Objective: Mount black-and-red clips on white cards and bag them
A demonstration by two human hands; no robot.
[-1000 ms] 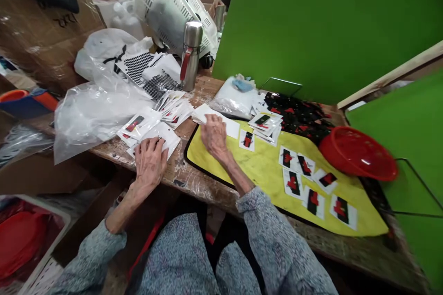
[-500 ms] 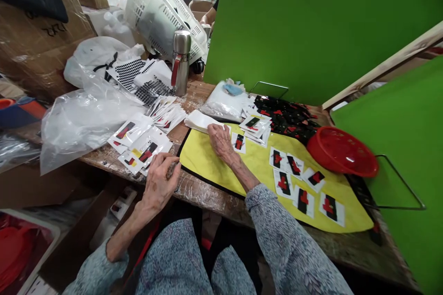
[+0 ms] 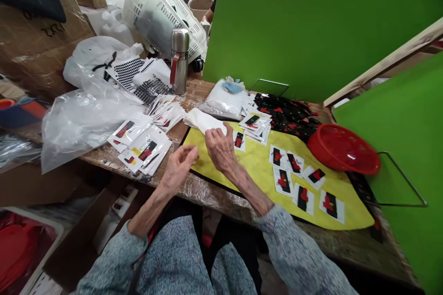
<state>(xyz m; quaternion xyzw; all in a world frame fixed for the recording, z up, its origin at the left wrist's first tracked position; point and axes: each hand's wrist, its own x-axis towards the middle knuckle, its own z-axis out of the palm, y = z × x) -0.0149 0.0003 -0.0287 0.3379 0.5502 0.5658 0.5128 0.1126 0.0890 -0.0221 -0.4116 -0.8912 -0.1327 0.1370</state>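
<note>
Head-worn camera view.
Looks forward and down, close over the left hand [image 3: 179, 168], right hand [image 3: 221, 150] and wooden tabletop [image 3: 197, 92].

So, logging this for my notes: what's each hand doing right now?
Left hand: open, empty.
Right hand: on the white paper stack, grip unclear.

left hand [image 3: 178, 168] half open, palm up, fingers [image 3: 185, 153] loosely curled, right hand [image 3: 220, 150] palm down, knuckles raised
</note>
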